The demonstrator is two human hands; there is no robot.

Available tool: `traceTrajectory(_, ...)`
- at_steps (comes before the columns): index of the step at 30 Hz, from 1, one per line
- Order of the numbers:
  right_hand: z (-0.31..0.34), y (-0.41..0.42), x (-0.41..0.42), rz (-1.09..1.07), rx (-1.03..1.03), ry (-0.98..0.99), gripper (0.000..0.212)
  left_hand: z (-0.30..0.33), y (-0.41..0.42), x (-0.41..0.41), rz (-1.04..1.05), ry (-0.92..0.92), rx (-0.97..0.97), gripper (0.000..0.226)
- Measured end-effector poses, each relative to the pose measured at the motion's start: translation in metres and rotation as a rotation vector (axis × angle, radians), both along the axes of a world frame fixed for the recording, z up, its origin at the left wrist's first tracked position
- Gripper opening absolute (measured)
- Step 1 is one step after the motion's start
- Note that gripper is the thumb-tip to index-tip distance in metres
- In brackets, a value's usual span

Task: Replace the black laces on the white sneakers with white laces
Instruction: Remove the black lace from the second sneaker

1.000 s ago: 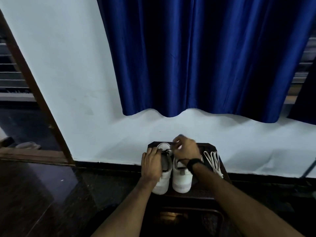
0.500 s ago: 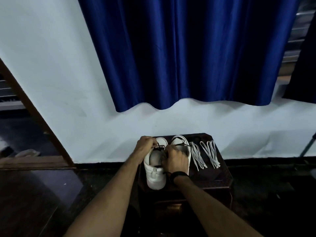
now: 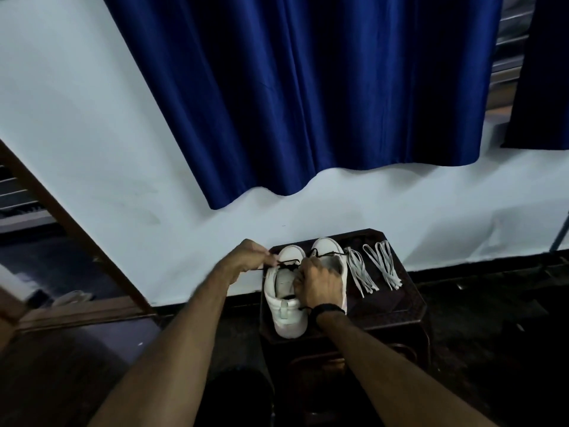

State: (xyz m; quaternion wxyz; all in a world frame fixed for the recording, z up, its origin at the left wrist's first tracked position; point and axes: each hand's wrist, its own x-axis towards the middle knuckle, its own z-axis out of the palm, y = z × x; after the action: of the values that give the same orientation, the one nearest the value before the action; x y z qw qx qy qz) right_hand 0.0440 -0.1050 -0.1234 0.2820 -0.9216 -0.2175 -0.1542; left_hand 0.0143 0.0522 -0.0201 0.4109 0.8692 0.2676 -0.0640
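Still unlacing: left hand (image 3: 251,255) pinches the black lace (image 3: 289,262), right hand (image 3: 318,283) grips the left sneaker (image 3: 284,306); next, pull the lace free.

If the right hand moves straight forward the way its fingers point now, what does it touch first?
Probably the black lace on the left sneaker, which the right hand already reaches; depth is unclear.

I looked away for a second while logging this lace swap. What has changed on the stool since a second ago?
The left hand left the top of the left sneaker and now pinches the black lace, drawn out to the left. The right hand came down from the far end of the shoes and grips the left sneaker at its opening. Both sneakers, the two white lace bundles and the stool kept their places.
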Motion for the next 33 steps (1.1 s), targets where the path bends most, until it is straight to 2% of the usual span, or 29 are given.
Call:
traceTrajectory(1, 0.0, 0.0, -0.001, -0.006, -0.004, -0.003, 0.018, 0.002, 0.0, -0.001, 0.029, -0.131, -0.188, 0.005)
traceTrajectory(3, 0.0, 0.0, -0.001, -0.01, 0.012, -0.008, 0.018, 0.011, 0.001, -0.003, 0.189, -0.472, -0.664, 0.013)
traceTrajectory(4, 0.001, 0.001, -0.001, -0.005, 0.032, 0.007, 0.016, 0.012, 0.005, -0.002, 0.292, -0.581, -0.839, 0.016)
traceTrajectory(5, 0.001, 0.001, 0.0, -0.001, 0.047, 0.028, 0.016, 0.011, 0.01, -0.002, 0.389, -0.626, -0.91, 0.019)
traceTrajectory(6, 0.0, 0.001, 0.001, -0.002, 0.052, 0.037, 0.016, 0.006, 0.014, -0.003, 0.48, -0.608, -0.874, 0.023)
traceTrajectory(7, -0.001, 0.001, 0.0, -0.005, 0.049, 0.045, 0.016, 0.0, 0.018, -0.007, 0.55, -0.544, -0.753, 0.026)
traceTrajectory(9, -0.003, 0.002, 0.0, -0.01, 0.043, 0.05, 0.016, -0.018, 0.029, -0.014, 0.571, -0.337, -0.359, 0.03)
traceTrajectory(12, -0.004, 0.003, 0.0, -0.007, 0.052, 0.044, 0.016, -0.049, 0.039, -0.025, 0.399, -0.065, 0.219, 0.03)
traceTrajectory(14, -0.004, 0.003, 0.0, -0.008, 0.047, 0.037, 0.017, -0.06, 0.034, -0.026, 0.222, -0.104, 0.469, 0.027)
traceTrajectory(17, -0.004, 0.002, 0.0, 0.009, 0.031, 0.064, 0.019, -0.065, 0.017, -0.018, -0.073, -0.272, 0.457, 0.03)
traceTrajectory(19, -0.003, 0.001, 0.0, 0.019, 0.019, 0.081, 0.021, -0.064, 0.004, -0.011, -0.188, -0.261, 0.505, 0.03)
traceTrajectory(22, -0.001, 0.0, -0.001, 0.031, 0.015, 0.087, 0.022, -0.06, -0.005, -0.003, -0.156, -0.287, 0.512, 0.028)
traceTrajectory(24, 0.0, -0.001, -0.001, 0.041, 0.012, 0.084, 0.023, -0.057, -0.008, 0.0, -0.214, -0.247, 0.515, 0.021)
traceTrajectory(26, 0.001, -0.002, -0.001, 0.043, 0.013, 0.081, 0.024, -0.055, -0.011, 0.002, -0.276, -0.182, 0.606, 0.011)
traceTrajectory(28, 0.001, -0.002, -0.001, 0.043, 0.008, 0.083, 0.024, -0.054, -0.013, 0.002, -0.24, -0.228, 0.651, 0.003)
traceTrajectory(30, 0.001, -0.002, -0.001, 0.043, 0.005, 0.082, 0.023, -0.053, -0.015, 0.004, -0.188, -0.357, 0.515, 0.009)
traceTrajectory(33, 0.0, -0.002, -0.001, 0.033, 0.008, 0.075, 0.023, -0.036, -0.021, 0.002, -0.068, -0.463, 0.163, 0.008)
